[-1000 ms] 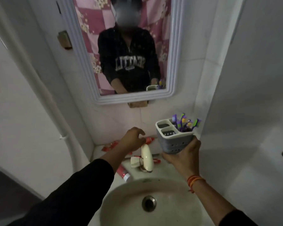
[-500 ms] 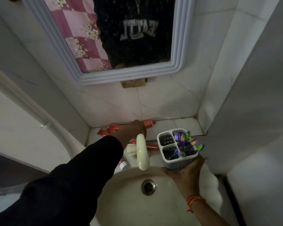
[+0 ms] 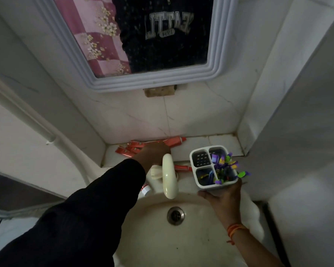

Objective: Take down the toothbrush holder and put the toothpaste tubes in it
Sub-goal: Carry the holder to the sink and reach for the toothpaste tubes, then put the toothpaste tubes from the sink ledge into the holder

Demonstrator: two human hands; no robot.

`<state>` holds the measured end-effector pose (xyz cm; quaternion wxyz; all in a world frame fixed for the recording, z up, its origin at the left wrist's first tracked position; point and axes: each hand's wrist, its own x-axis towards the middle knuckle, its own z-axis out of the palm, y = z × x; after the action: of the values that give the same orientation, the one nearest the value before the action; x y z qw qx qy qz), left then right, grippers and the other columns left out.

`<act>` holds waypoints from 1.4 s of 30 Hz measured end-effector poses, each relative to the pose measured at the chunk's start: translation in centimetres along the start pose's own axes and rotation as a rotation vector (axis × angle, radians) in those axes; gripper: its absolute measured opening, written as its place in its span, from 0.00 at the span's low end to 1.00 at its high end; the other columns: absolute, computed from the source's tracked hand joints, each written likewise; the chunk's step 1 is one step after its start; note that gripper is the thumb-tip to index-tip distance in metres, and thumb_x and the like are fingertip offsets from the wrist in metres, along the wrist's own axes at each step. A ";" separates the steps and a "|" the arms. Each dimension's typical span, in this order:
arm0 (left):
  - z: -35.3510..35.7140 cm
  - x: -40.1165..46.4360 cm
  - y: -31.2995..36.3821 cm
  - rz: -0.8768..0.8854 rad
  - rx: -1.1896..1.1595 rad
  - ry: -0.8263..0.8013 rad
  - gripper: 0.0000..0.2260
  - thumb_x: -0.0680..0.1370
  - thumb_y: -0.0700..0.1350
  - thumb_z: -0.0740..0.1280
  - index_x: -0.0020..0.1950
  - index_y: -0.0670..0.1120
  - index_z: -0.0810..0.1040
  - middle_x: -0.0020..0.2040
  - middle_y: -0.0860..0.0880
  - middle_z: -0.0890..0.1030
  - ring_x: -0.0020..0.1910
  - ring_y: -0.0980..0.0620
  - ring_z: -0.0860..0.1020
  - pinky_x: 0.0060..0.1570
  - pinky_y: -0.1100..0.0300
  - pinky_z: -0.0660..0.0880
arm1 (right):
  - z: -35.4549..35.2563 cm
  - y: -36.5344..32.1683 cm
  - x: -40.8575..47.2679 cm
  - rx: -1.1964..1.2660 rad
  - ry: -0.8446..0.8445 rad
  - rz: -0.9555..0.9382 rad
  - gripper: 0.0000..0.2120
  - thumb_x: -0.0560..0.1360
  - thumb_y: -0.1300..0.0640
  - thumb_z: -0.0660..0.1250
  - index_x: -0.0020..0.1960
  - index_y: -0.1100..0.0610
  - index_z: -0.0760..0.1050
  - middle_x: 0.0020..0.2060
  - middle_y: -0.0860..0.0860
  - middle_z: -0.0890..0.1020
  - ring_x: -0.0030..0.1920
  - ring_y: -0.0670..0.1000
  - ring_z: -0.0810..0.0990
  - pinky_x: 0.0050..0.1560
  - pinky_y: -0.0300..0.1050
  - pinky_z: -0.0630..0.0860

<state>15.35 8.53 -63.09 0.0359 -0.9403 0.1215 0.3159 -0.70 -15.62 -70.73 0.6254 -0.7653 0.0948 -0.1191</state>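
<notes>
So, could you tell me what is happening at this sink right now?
A person stands at a bathroom sink. Their right hand holds a white toothbrush holder from below, beside the tap; one compartment is full of toothbrushes. Their left hand reaches onto the ledge behind the tap, over red toothpaste tubes lying against the wall. Whether it has gripped one cannot be told. No tube is in the holder yet.

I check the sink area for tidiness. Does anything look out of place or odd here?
Yes. Red toothpaste tubes lie scattered on the ledge behind the tap, one beside the basin; none is in the holder. Under the mirror, a rough bare patch marks the wall.
</notes>
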 end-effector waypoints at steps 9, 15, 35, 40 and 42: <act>-1.6 -1.1 -0.5 0.075 0.003 0.041 0.09 0.76 0.48 0.64 0.53 0.48 0.80 0.53 0.47 0.82 0.51 0.45 0.81 0.52 0.53 0.78 | -0.4 0.3 -0.3 -0.050 -0.034 0.017 0.52 0.53 0.65 0.87 0.71 0.62 0.63 0.61 0.49 0.77 0.59 0.24 0.72 0.56 0.21 0.70; -4.7 -2.8 1.0 0.196 -0.138 0.319 0.12 0.77 0.44 0.71 0.60 0.45 0.82 0.56 0.45 0.83 0.56 0.45 0.80 0.48 0.61 0.69 | -0.3 0.0 -0.5 -0.067 -0.025 0.025 0.53 0.53 0.64 0.87 0.71 0.58 0.63 0.61 0.49 0.78 0.61 0.43 0.77 0.56 0.23 0.72; -8.9 -9.3 12.0 0.454 -0.363 0.687 0.08 0.75 0.45 0.74 0.52 0.47 0.89 0.46 0.48 0.89 0.43 0.54 0.85 0.53 0.57 0.82 | -1.4 -2.0 -0.7 -0.072 -0.077 0.122 0.46 0.54 0.47 0.87 0.68 0.49 0.70 0.58 0.48 0.82 0.59 0.51 0.82 0.55 0.57 0.82; -7.5 -7.6 12.7 0.405 -0.347 0.471 0.08 0.73 0.51 0.76 0.48 0.48 0.90 0.40 0.48 0.89 0.40 0.53 0.86 0.48 0.54 0.83 | -1.5 -1.6 -0.6 -0.155 -0.061 0.133 0.35 0.61 0.56 0.85 0.63 0.53 0.71 0.50 0.49 0.82 0.49 0.50 0.83 0.54 0.56 0.82; -7.9 -7.4 11.7 0.364 -0.477 0.368 0.08 0.74 0.50 0.76 0.48 0.47 0.89 0.40 0.47 0.89 0.37 0.53 0.86 0.46 0.59 0.84 | -1.3 -1.8 -0.6 -0.130 -0.064 0.136 0.37 0.60 0.56 0.85 0.63 0.53 0.71 0.51 0.48 0.82 0.51 0.49 0.82 0.55 0.56 0.82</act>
<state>11.30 -2.43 -52.20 -0.2643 -0.9263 0.2144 0.1617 -1.69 -16.33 -68.74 0.5839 -0.7994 0.1338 -0.0454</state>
